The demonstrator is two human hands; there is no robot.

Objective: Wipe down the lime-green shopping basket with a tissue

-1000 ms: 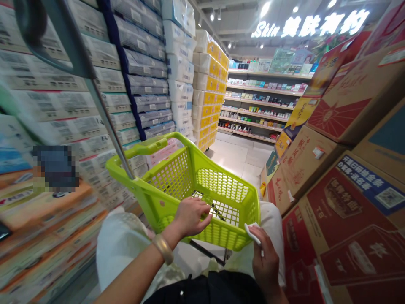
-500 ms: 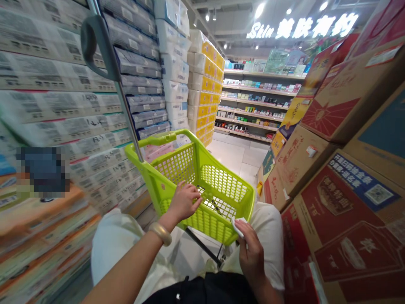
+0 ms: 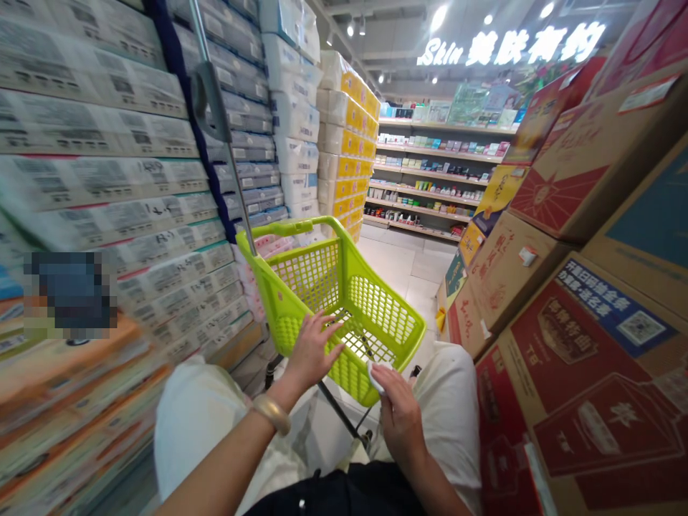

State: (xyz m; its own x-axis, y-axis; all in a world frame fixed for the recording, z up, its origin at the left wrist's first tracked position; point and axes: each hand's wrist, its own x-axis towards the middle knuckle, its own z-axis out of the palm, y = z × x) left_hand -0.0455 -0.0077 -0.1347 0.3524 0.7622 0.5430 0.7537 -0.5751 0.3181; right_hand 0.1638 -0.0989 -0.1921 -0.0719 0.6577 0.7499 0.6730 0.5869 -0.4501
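Observation:
A lime-green shopping basket on wheels (image 3: 387, 315) stands in front of my knees, with its grey pull handle (image 3: 212, 115) raised at the upper left. My left hand (image 3: 312, 351) rests on the basket's near rim, fingers spread over the edge; a gold bangle circles that wrist. My right hand (image 3: 400, 416) is closed on a small white cloth or tissue (image 3: 373, 374) and presses it against the basket's near right rim. The basket looks empty inside.
Stacked tissue packs (image 3: 134, 208) wall the left side, and yellow packs (image 3: 349, 143) rise further back. Cardboard cartons (image 3: 580, 301) crowd the right side. A tiled aisle (image 3: 403, 261) leads to product shelves (image 3: 435, 186) under a lit sign.
The basket has shifted left and slightly away, its pull handle swinging toward the centre. My right hand with the white cloth slid left along the near rim. My left hand stayed on the rim.

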